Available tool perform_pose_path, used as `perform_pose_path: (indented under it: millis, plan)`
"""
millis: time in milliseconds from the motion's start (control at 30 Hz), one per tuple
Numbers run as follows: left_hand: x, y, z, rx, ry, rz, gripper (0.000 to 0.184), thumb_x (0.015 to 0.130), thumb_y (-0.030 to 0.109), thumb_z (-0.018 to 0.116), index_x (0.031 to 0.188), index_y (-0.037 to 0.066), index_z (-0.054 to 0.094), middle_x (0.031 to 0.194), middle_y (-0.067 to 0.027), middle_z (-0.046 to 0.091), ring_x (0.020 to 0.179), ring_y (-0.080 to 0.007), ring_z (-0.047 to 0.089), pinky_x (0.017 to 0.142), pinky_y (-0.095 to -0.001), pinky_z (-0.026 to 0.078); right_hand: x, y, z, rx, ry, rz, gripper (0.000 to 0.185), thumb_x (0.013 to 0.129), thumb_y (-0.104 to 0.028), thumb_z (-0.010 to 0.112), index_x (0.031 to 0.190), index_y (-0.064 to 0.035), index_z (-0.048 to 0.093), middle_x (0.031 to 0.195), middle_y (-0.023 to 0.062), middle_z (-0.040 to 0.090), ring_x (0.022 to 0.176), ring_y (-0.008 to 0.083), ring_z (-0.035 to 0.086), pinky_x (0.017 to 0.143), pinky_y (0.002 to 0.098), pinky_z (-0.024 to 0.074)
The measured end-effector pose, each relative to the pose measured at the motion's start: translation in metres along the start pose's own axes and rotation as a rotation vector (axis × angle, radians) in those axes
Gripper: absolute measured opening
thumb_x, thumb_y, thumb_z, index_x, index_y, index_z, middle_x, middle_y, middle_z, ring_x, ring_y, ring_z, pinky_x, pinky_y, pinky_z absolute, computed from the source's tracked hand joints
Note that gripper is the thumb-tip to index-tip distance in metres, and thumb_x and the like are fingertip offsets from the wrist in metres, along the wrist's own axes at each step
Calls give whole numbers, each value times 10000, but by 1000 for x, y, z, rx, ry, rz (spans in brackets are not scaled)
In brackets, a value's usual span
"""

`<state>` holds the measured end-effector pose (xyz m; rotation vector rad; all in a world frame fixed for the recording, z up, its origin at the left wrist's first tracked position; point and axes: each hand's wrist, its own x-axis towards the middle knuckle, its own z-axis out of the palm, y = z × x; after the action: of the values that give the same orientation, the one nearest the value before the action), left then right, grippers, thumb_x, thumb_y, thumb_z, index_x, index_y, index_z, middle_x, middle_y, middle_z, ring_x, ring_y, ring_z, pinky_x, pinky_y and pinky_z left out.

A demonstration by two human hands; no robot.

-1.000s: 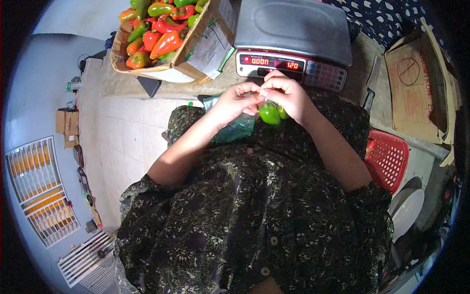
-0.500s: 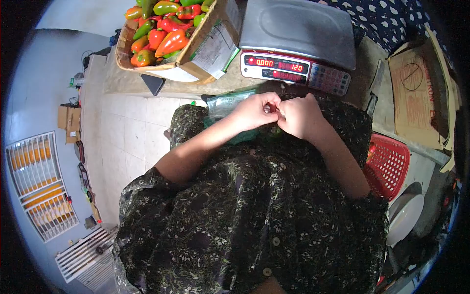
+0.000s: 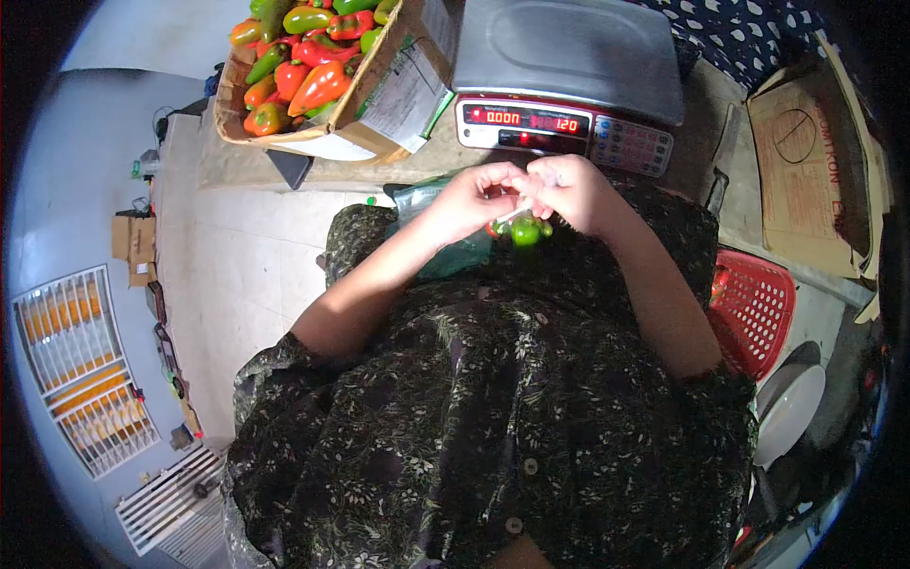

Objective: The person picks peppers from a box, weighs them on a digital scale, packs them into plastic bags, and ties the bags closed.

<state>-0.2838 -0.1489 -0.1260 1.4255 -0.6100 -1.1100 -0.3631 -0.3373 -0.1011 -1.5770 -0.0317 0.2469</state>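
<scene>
My left hand [image 3: 466,205] and my right hand [image 3: 575,196] meet above my lap, fingertips pinched together. Between them shows a thin whitish strip [image 3: 513,211], perhaps twisted plastic; its kind is unclear. Just below the fingers is a green pepper [image 3: 527,230], with a bit of red beside it. Whether the strip is joined to the pepper cannot be made out. A greenish clear plastic bag [image 3: 462,258] lies on my lap beneath my left wrist, partly covered by the forearm.
Ahead, a digital scale [image 3: 567,59] reads 0.000 and 1.20. Left of it stands a cardboard box [image 3: 398,76] of red, orange and green peppers. To the right are a knife [image 3: 718,194], a red perforated basket [image 3: 758,308], a carton [image 3: 806,190] and a white bowl [image 3: 794,417].
My right hand has turned and shifted slightly left and up, and my left hand has drawn slightly left. The green pepper and whitish strip now show clearly below the fingers.
</scene>
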Motion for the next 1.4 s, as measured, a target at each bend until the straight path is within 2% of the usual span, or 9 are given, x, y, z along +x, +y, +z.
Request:
perform_pose_path:
  millis: [233,433,700,800,867,1033,1067,1200,1400]
  plan:
    - [-7,25,13,173,30,-179,112,872,76,575,960,13,603,827,11,620,753,-56,554,672,-214,450,-1,-19,5,40,259,83,427,963,-323,450,655,-47,558,532,1,506,492,102,491,508,287,411]
    - [-19,47,37,398,348,37,135,860,113,595,949,11,597,813,-17,634,731,-57,565,659,-216,453,5,-35,25,524,248,-56,463,990,-350,397,671,-36,514,594,3,504,500,104,442,516,263,370]
    - [-28,67,40,727,279,153,144,829,148,617,938,60,652,758,-94,659,644,-168,636,605,-293,493,-8,-55,14,128,18,-6,514,973,-388,415,649,-15,557,587,-2,518,556,91,469,535,282,380]
    - [-30,72,38,801,187,159,125,814,167,624,877,76,682,746,-120,656,661,-224,650,608,-322,497,-10,-56,8,-87,-104,107,550,970,-406,409,652,6,589,563,73,555,541,145,518,541,324,414]
    - [-27,62,35,782,136,205,142,785,216,634,873,116,681,761,-140,652,714,-317,643,625,-402,498,-11,-59,13,-200,-92,-27,551,962,-406,421,643,10,591,566,136,558,529,218,544,547,361,425]
    - [-21,49,37,736,182,166,187,707,207,668,838,75,645,756,-141,642,723,-343,631,609,-409,490,-22,-49,25,-593,-45,-319,423,927,-293,504,681,45,570,629,172,553,647,294,576,636,362,438]
    - [-20,49,39,741,200,199,188,698,201,669,834,75,637,752,-140,640,722,-342,632,608,-409,491,-28,-51,27,-568,-71,-290,337,880,-253,561,697,29,585,726,165,592,748,327,589,688,380,456]
    - [-21,42,42,843,218,236,214,708,193,693,881,89,623,785,-106,648,713,-279,654,611,-340,495,-46,-45,37,-639,-87,-298,227,817,-199,628,695,-11,594,795,128,603,776,309,578,799,395,452]
    - [-15,46,47,1027,259,466,101,713,144,642,778,112,572,693,-77,583,645,-294,608,547,-392,472,-61,-22,42,-796,42,-489,305,792,-300,663,626,-52,598,708,84,581,748,259,557,746,387,433]
